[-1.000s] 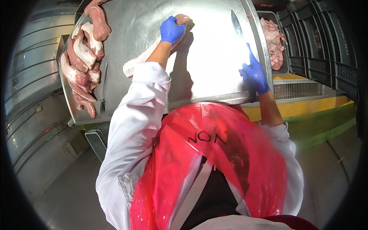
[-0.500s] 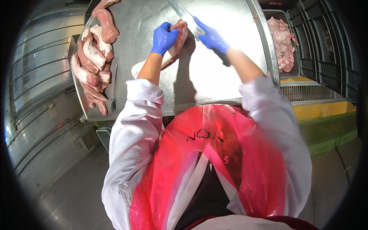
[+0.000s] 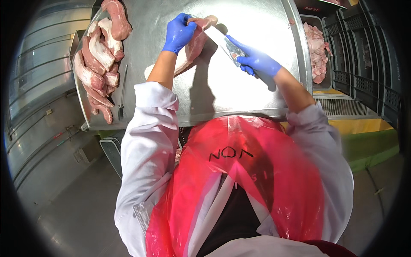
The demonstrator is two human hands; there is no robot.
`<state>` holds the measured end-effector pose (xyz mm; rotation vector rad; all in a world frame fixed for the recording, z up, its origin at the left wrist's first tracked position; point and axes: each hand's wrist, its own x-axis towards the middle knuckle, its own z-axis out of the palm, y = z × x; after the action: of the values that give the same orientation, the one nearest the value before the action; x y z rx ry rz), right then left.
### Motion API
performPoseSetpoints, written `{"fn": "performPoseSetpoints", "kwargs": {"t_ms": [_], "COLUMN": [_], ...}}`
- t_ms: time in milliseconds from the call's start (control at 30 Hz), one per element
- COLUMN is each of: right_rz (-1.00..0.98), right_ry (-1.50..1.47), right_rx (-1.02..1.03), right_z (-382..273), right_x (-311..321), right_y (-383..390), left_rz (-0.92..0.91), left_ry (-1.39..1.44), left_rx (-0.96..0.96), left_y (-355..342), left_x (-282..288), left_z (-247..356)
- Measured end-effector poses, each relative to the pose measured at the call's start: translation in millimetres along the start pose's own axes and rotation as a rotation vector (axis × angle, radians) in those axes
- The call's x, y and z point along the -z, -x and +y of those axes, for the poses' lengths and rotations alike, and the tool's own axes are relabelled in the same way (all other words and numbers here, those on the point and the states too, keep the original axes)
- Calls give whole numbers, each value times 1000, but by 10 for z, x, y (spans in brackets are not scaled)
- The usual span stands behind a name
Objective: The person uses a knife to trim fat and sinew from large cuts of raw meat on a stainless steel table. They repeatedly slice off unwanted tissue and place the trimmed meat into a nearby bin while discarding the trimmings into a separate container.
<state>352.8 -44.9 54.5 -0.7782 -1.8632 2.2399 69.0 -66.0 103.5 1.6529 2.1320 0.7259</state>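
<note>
A long pink piece of raw meat (image 3: 195, 47), pale with fat at its near end, lies on the metal table (image 3: 147, 25). My left hand (image 3: 179, 34), in a blue glove, is closed on its far part. In my blue-gloved right hand (image 3: 259, 60) is a knife (image 3: 223, 44), fingers wrapped round its handle and the index finger stretched along it. The blade slants up to the left, its tip at the meat's right edge near the far end. Whether the tip cuts in or only touches, I cannot tell.
Several raw meat pieces (image 3: 100, 60) are heaped along the table's left edge. Beside them lies a thin sharpening steel (image 3: 122, 92). Off the table's right side, a dark bin (image 3: 327, 79) holds pale trimmings (image 3: 316, 51), next to stacked black crates (image 3: 355, 47).
The knife has swung from pointing up beyond the meat to lying with its tip at the meat's edge. My right hand has moved right and nearer; my left keeps hold of the meat.
</note>
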Motion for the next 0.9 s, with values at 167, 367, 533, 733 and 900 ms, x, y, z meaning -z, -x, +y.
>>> {"fn": "performPoseSetpoints", "kwargs": {"t_ms": [167,367,533,733,900], "right_rz": [151,10,184,95,158], "right_ry": [-26,124,171,-12,-739], "right_rx": [-29,-35,-32,-148,-134], "right_z": [-476,-102,122,143,1427], "right_x": [-102,-425,-365,-1100,-1033], "right_y": [-565,105,-856,-118,-1121], "left_rz": [-76,-21,7,462,882], "left_ry": [-170,35,135,676,385], "left_rx": [-187,-1,-59,204,-103], "left_y": [-60,-155,-187,311,327], "left_x": [-44,37,-132,-373,-750], "left_z": [167,-214,262,455,705]}}
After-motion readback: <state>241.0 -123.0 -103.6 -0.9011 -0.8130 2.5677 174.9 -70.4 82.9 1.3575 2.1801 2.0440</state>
